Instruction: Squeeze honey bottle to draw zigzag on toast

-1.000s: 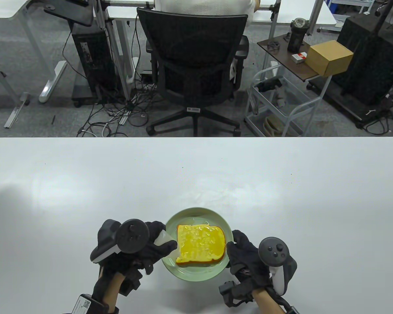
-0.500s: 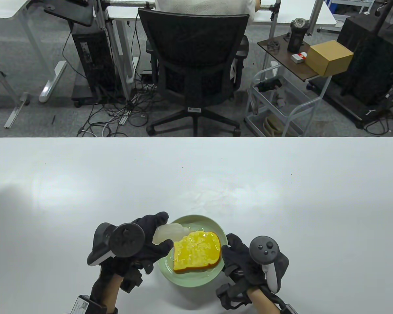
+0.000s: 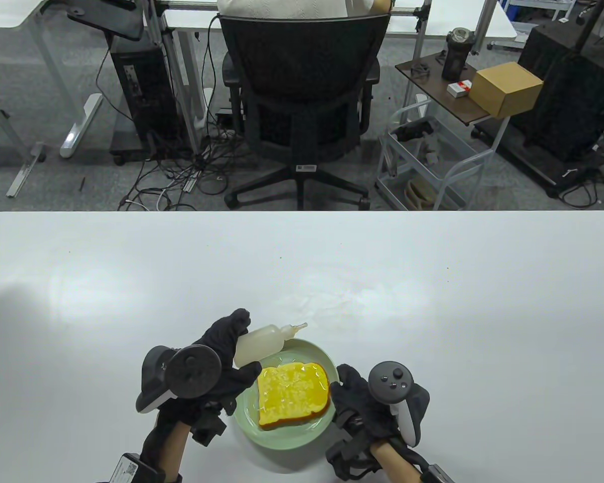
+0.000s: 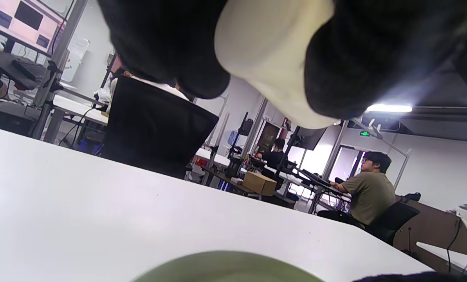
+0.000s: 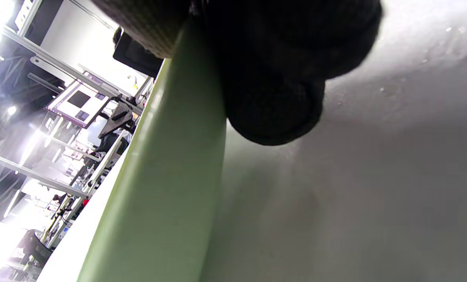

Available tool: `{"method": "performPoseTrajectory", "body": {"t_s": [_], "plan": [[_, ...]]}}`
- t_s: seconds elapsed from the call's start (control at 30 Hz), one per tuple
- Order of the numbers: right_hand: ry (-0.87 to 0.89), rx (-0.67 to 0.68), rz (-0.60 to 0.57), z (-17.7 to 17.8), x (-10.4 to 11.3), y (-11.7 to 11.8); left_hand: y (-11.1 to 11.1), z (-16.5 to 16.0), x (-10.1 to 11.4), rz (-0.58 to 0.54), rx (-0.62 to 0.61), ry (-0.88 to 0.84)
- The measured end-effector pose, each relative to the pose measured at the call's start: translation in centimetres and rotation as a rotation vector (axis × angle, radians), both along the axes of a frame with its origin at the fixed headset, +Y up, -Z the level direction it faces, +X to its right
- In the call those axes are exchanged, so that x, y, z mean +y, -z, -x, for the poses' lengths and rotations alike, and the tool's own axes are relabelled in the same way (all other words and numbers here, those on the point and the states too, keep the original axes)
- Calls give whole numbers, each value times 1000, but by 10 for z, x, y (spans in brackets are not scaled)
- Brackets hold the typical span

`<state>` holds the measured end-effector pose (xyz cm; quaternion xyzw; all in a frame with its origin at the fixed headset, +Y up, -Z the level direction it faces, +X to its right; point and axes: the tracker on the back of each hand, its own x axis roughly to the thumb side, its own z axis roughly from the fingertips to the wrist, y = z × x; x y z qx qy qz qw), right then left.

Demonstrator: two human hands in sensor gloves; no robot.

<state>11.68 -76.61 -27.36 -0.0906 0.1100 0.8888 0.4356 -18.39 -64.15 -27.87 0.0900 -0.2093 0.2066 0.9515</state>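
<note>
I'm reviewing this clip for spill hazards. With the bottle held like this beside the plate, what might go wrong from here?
1. The left hand holds the honey bottle nearly level, its nozzle past the plate's far rim, over the table: a squeeze now would likely drip there, not on the toast.
2. The right hand grips the plate's rim; a pull could slide the toast on the glossy honey.

Your left hand [image 3: 221, 359] is curled, thumb and fingers wrapped around the bottle [image 3: 261, 343]. Your right hand [image 3: 362, 402] rests low, fingers [image 5: 272, 78] against the plate's [image 3: 287, 435] right rim.
</note>
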Motion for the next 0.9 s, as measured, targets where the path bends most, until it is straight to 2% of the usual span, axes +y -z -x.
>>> {"method": "performPoseTrajectory", "body": {"t_s": [0.1, 0.27, 0.6, 0.9], "plan": [[36, 43, 28, -2, 2, 0, -3, 2, 3, -54, 22, -15], [121, 71, 76, -7, 2, 0, -5, 4, 5, -81, 54, -15], [71, 160, 147, -8, 7, 1, -4, 3, 3, -57, 36, -103], [-18, 121, 102, -9, 12, 1, -4, 2, 3, -48, -38, -201]]}}
